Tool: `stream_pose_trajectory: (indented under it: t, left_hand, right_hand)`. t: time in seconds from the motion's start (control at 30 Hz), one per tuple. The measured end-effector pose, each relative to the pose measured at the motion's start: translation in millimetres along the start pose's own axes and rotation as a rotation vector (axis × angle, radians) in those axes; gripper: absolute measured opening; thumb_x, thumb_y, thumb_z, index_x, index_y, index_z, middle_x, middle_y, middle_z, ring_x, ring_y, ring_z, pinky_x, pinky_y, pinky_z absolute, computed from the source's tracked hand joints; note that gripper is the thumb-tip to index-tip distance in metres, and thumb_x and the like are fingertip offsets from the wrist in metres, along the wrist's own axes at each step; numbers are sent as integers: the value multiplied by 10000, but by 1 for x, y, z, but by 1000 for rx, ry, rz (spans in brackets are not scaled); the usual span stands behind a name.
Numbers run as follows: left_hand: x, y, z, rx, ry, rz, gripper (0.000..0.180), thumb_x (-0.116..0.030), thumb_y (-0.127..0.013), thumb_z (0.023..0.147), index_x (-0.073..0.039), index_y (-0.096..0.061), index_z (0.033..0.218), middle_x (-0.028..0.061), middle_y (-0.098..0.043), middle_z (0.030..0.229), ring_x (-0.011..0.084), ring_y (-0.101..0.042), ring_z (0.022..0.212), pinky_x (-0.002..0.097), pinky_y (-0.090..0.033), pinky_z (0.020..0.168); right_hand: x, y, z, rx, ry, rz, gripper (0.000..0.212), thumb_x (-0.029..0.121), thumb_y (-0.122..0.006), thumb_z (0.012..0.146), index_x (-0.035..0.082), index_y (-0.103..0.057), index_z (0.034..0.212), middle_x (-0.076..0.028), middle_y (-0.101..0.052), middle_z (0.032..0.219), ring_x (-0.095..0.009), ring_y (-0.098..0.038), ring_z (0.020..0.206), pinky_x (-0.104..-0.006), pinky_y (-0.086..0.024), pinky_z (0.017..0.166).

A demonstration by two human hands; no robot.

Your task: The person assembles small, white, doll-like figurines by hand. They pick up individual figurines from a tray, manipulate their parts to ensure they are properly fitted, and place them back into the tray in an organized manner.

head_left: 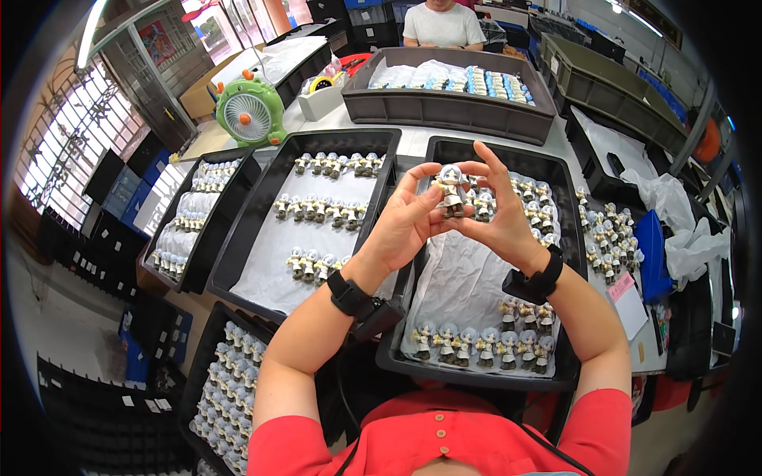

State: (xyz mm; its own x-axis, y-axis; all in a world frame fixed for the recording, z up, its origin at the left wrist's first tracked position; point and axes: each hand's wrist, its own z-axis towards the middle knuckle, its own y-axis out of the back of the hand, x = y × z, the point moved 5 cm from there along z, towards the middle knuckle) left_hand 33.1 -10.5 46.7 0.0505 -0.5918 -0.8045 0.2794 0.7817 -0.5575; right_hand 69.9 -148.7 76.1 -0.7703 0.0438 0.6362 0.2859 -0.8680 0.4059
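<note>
A small figurine (452, 189) with pale hair, a white and gold outfit and a dark base is held upright above a black tray (452, 274) lined with white paper. My left hand (401, 226) pinches it from the left, thumb across its front. From the right, the fingertips of my right hand (506, 222) are closed round its edges, one finger raised. Similar figurines (484, 347) stand in a row along the tray's near edge, and more lie toward its right and far side, partly hidden by my right hand.
To the left, another black tray (262, 274) holds spaced rows of figurines, with a narrower tray (184, 262) beyond. Loose figurines (611, 238) pile up at right beside a blue bin (652, 258). A green fan (250, 111) and a large grey crate (444, 107) stand behind; a person (443, 25) sits opposite.
</note>
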Motion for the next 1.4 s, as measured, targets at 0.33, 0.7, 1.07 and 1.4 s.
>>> stream_pose_trajectory:
  t: [0.33, 0.7, 1.07, 1.4]
  left_hand:
    - [0, 4, -3, -158, -9, 116, 316, -218, -559, 917, -107, -456, 1195, 50, -587, 1083, 139, -596, 936, 288, -501, 795]
    - [-1, 9, -4, -223, -60, 297, 317, -239, -583, 907, -78, -525, 1173, 2, -608, 1017, 67, -573, 906, 229, -473, 783]
    - [5, -1, -2, -90, -7, 295, 411, -222, -602, 894, -18, -481, 1230, 33, -602, 1074, 112, -597, 943, 255, -487, 788]
    - [2, -12, -3, 13, -23, 257, 440, -190, -552, 918, -34, -395, 1299, 82, -542, 1192, 214, -581, 1047, 326, -506, 840]
  right_hand:
    - [4, 0, 0, -30, 88, -98, 924, 99, -756, 629, 134, -259, 1407, -77, -535, 1159, -244, -511, 1087, -389, -407, 926]
    - [9, -1, 0, -10, 110, -119, 928, 87, -760, 627, 127, -257, 1406, -93, -519, 1145, -248, -513, 1064, -383, -421, 918]
    - [13, -4, -1, 25, 253, -204, 980, 118, -822, 616, 98, -247, 1410, -88, -527, 1175, -226, -505, 1080, -369, -402, 924]
    - [15, -5, 0, -10, 318, -184, 953, 117, -811, 613, 91, -272, 1399, -96, -542, 1224, -263, -499, 1050, -360, -437, 898]
